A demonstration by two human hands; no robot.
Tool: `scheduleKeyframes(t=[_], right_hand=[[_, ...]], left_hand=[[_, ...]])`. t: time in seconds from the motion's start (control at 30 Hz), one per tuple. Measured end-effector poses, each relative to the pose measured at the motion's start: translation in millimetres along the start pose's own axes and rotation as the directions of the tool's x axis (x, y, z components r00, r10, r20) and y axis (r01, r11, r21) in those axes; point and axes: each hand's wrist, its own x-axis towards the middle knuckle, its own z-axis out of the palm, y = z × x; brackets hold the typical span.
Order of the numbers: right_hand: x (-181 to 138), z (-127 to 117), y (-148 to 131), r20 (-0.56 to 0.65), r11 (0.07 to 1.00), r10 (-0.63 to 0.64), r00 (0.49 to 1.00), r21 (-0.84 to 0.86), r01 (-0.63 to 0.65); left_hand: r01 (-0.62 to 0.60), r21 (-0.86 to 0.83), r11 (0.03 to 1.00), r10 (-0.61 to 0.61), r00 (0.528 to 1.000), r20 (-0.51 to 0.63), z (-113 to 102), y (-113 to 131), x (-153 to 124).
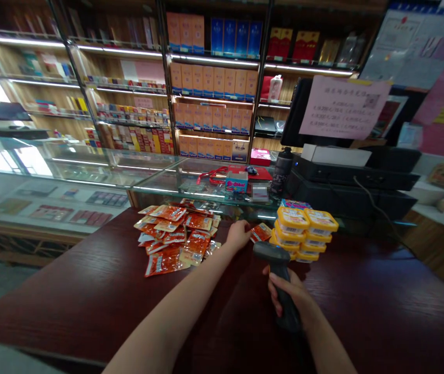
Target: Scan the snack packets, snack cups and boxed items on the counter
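My right hand [294, 293] is wrapped round the grip of a black handheld barcode scanner [271, 253], whose head is raised over the dark counter. My left hand [239, 235] reaches forward, its fingers curled at the left edge of a small orange-red snack packet [261, 232]; the fingertips are partly hidden. To the left of that hand lies a loose heap of similar shiny snack packets [175, 234]. Beyond the scanner, on the right, yellow plastic tubs [303, 234] with labelled sides stand stacked in two columns.
A glass display case [163, 182] borders the counter's far side, with a small pink-and-blue box [236, 183] on it. A black bottle [283, 169] stands beside the monitor [299, 111] and dark machines. Lit shelves of boxed goods [214, 80] line the back wall.
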Motion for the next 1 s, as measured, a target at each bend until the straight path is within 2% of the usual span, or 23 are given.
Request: scheduleKeyframes(t=[0.17, 0.3, 0.37, 0.5, 0.57, 0.7, 1.0], right_hand=[[0, -1, 0, 0.013, 1.0, -0.017, 1.0, 0.015, 0.017], [-2, 1, -3, -0.008, 0.999, -0.035, 0.999, 0.017, 0.036], [-4, 4, -5, -0.035, 0.997, -0.069, 0.997, 0.02, 0.07], [-10, 9, -9, -0.101, 0.983, -0.169, 0.981, 0.057, 0.175], [-12, 10, -9, -0.113, 0.975, -0.201, 0.973, 0.072, 0.21], [-13, 12, -7, -0.095, 0.978, -0.202, 0.975, 0.041, 0.207], [-13, 13, -9, -0.068, 0.988, -0.156, 0.985, 0.008, 0.156]], left_hand=[[0.068, 0.099, 0.993, -0.072, 0.996, 0.043, 16, 16, 9], [0.199, 0.072, 0.977, -0.206, 0.974, 0.095, 3, 7, 1], [0.239, -0.003, 0.971, -0.237, 0.966, 0.101, -8, -4, -10], [0.154, -0.322, 0.934, -0.169, 0.985, -0.019, -21, -24, -40], [0.104, -0.395, 0.913, -0.151, 0.985, -0.089, -22, -28, -53], [0.079, -0.333, 0.94, -0.14, 0.977, -0.163, -20, -27, -62], [0.088, -0.349, 0.933, -0.161, 0.97, -0.183, -20, -26, -61]])
